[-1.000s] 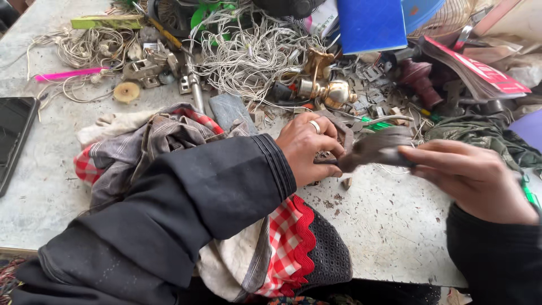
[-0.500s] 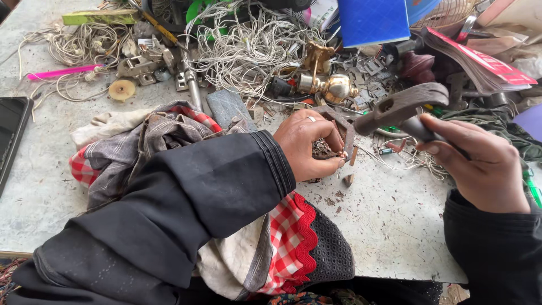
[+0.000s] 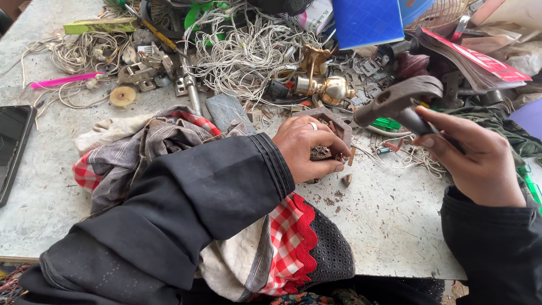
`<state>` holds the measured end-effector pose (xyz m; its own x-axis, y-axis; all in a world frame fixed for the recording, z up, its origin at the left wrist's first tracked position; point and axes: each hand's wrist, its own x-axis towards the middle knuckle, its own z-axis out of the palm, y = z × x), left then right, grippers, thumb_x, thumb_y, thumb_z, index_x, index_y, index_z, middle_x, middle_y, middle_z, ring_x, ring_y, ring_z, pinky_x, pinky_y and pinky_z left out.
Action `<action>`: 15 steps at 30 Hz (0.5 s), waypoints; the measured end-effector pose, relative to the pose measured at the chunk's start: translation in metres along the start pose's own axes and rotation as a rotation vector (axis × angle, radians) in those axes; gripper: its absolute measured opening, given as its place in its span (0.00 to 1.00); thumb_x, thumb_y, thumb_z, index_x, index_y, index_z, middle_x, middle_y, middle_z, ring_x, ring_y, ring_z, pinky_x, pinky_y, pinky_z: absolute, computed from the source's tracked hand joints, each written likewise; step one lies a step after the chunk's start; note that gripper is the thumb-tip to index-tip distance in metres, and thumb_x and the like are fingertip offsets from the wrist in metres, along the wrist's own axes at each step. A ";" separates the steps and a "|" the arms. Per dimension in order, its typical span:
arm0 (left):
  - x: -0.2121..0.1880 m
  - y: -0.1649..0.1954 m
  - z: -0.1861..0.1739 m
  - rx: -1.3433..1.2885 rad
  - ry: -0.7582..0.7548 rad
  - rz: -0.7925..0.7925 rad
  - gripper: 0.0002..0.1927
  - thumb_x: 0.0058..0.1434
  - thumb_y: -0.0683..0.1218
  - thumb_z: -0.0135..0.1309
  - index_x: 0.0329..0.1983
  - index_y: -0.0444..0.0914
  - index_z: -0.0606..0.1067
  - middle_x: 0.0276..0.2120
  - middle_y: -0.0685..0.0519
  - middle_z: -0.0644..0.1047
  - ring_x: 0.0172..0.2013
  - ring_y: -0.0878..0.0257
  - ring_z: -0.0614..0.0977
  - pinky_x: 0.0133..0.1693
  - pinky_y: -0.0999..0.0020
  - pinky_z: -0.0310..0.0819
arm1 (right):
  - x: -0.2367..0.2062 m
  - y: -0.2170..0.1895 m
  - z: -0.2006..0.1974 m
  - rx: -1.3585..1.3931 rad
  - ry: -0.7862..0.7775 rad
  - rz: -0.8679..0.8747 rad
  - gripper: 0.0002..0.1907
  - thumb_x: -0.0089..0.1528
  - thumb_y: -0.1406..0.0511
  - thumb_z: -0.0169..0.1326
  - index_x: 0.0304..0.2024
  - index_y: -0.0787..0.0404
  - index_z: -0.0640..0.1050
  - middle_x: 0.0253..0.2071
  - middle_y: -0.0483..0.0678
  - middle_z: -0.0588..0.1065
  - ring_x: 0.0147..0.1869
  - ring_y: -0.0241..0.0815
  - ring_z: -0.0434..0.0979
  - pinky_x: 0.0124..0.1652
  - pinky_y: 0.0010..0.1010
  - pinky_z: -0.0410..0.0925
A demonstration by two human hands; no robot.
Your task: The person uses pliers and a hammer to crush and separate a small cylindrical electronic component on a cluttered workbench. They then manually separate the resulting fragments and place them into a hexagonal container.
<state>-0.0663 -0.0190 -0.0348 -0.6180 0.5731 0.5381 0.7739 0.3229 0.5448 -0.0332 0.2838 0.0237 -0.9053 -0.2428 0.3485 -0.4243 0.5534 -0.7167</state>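
**Hammer raised over brown part held on the bench**

Left hand [image 3: 309, 148] is pressed down on a small brown frame-like part [image 3: 330, 125] lying on the grey tabletop [image 3: 384, 220], fingers curled tight round its near edge, ring on one finger. Part sits mid-table, just in front of the wire pile. Brown chips [image 3: 346, 179] lie on the table just beside the hand.

Right hand [image 3: 480, 161] is wrapped closed around the dark handle of a hammer [image 3: 398, 100]. Hammer head is lifted off the table, tilted, above and to the right of the brown part, not touching it.

Around it:
- tangle of white wires [image 3: 248, 48] behind the part
- brass fitting [image 3: 326, 87] just behind the part
- blue box [image 3: 367, 21] at the far edge
- red-and-white checked cloth [image 3: 169, 135] under the left forearm
- pink stick [image 3: 62, 80] and a round tan disc [image 3: 122, 96] far left
- black phone [image 3: 12, 144] flat at the left edge, well apart from the hands
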 end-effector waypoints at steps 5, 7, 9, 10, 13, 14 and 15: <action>0.002 0.008 -0.005 -0.147 0.060 -0.013 0.12 0.61 0.49 0.63 0.47 0.44 0.83 0.41 0.53 0.83 0.48 0.58 0.82 0.56 0.58 0.70 | 0.012 0.029 -0.014 -0.219 -0.136 0.159 0.23 0.66 0.66 0.59 0.64 0.57 0.79 0.37 0.49 0.80 0.36 0.32 0.71 0.34 0.26 0.65; 0.004 0.012 -0.009 -0.243 0.076 -0.068 0.12 0.63 0.49 0.61 0.49 0.43 0.82 0.42 0.53 0.82 0.48 0.60 0.81 0.55 0.61 0.72 | 0.016 0.040 -0.021 -0.167 -0.218 0.256 0.22 0.67 0.64 0.59 0.64 0.57 0.81 0.35 0.51 0.79 0.34 0.35 0.68 0.32 0.29 0.63; 0.005 0.017 -0.010 -0.361 0.079 -0.146 0.13 0.64 0.48 0.59 0.51 0.43 0.81 0.42 0.54 0.80 0.48 0.63 0.82 0.53 0.66 0.77 | 0.017 0.045 -0.026 -0.046 -0.315 0.339 0.21 0.68 0.63 0.58 0.64 0.56 0.83 0.35 0.51 0.79 0.32 0.38 0.68 0.31 0.33 0.62; 0.005 0.019 -0.011 -0.362 0.093 -0.154 0.13 0.64 0.48 0.59 0.51 0.43 0.81 0.43 0.55 0.80 0.48 0.64 0.82 0.52 0.67 0.77 | 0.017 0.046 -0.027 -0.115 -0.327 0.334 0.21 0.66 0.62 0.57 0.61 0.54 0.82 0.35 0.49 0.80 0.35 0.37 0.72 0.35 0.32 0.65; 0.001 0.025 -0.013 -0.318 0.114 -0.182 0.15 0.64 0.48 0.59 0.53 0.42 0.81 0.42 0.55 0.80 0.46 0.64 0.81 0.49 0.68 0.76 | 0.016 0.040 -0.020 -0.314 -0.303 0.199 0.17 0.62 0.60 0.57 0.53 0.52 0.81 0.37 0.45 0.81 0.42 0.38 0.80 0.44 0.32 0.70; 0.001 0.026 -0.014 -0.275 0.104 -0.191 0.17 0.63 0.48 0.60 0.54 0.43 0.80 0.42 0.56 0.81 0.44 0.64 0.80 0.48 0.68 0.75 | 0.016 0.037 -0.016 -0.377 -0.252 0.083 0.14 0.63 0.61 0.58 0.51 0.54 0.82 0.39 0.47 0.80 0.44 0.41 0.79 0.46 0.35 0.70; 0.001 0.027 -0.015 -0.233 0.095 -0.197 0.18 0.62 0.48 0.60 0.56 0.43 0.80 0.41 0.56 0.82 0.43 0.64 0.79 0.46 0.67 0.73 | 0.016 0.033 -0.011 -0.441 -0.198 -0.034 0.12 0.64 0.61 0.58 0.48 0.56 0.83 0.41 0.49 0.78 0.47 0.44 0.78 0.48 0.37 0.70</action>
<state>-0.0479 -0.0212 -0.0097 -0.7716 0.4400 0.4594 0.5923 0.2333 0.7712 -0.0613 0.3070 0.0120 -0.8953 -0.3903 0.2147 -0.4443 0.8171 -0.3673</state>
